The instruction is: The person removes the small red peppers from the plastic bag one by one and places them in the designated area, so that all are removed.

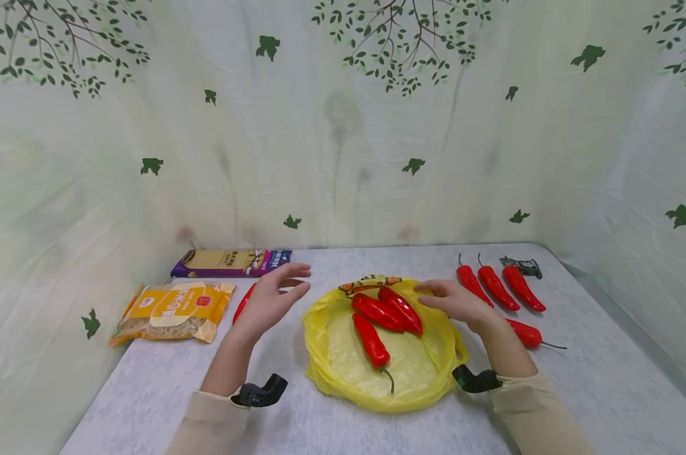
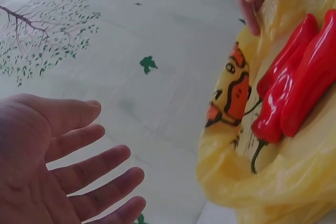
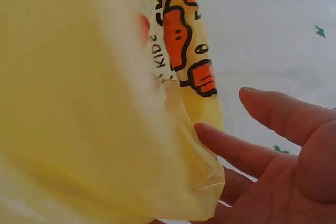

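A yellow plastic bag (image 1: pixel 377 398) lies with its mouth spread wide, three red peppers (image 1: pixel 373 341) inside it. My left hand (image 1: pixel 271 300) is raised left of the bag, apart from it; in the left wrist view its fingers (image 2: pixel 105 174) are spread and hold nothing. My right hand (image 1: pixel 453 300) is at the bag's right rim. In the right wrist view its index fingertip meets the yellow plastic (image 3: pixel 199 156), while the thumb stands apart; the other fingertips are hidden behind the bag. Another red pepper (image 1: pixel 242 304) is partly covered by my left hand.
At the left lie an orange food packet (image 1: pixel 175 309) and, behind it, a purple and tan packet (image 1: pixel 229 262). Several red peppers (image 1: pixel 496 287) lie right of the bag, one partly behind my right arm. A small dark packet (image 1: pixel 527 268) lies by the far right corner.
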`<state>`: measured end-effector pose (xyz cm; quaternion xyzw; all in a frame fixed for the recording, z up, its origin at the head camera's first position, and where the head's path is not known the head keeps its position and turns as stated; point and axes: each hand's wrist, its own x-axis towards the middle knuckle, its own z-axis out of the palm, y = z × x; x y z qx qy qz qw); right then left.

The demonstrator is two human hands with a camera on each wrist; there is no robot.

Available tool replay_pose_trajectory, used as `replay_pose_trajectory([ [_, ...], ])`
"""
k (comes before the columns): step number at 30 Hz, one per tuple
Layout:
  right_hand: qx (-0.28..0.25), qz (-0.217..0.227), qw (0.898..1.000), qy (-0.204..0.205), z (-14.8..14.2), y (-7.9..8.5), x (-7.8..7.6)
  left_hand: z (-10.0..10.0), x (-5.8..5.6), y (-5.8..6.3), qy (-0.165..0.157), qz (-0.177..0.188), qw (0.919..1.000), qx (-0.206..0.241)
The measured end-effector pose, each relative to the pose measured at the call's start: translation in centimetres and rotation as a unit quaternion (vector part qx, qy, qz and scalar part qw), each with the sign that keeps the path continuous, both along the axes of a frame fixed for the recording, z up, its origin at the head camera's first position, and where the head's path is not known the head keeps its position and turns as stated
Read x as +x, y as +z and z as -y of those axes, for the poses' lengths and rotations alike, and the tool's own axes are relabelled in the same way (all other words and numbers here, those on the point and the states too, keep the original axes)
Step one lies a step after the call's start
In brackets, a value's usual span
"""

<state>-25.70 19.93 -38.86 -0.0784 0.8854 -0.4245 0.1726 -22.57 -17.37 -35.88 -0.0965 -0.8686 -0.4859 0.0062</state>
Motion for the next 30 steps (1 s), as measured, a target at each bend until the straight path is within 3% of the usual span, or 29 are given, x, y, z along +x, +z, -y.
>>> replay_pose_trajectory([
  [5,0.011,0.003,1.000,-0.003,0.2,0.3,0.2,-1.3,0.2,-0.6,-0.034,0.012,0.9993,0.012],
  [12,0.013,-0.008,1.000,0.002,0.2,0.5,0.3,-3.3,0.0,-1.8,-0.095,0.012,0.9954,-0.004],
  [22,0.010,-0.014,1.000,0.010,0.4,0.5,0.3,-6.3,0.4,-3.9,-0.118,0.001,0.9924,-0.033],
  [30,0.005,-0.010,1.000,0.014,0.5,0.2,0.2,-7.2,0.8,-5.1,-0.189,-0.008,0.9798,-0.064],
])
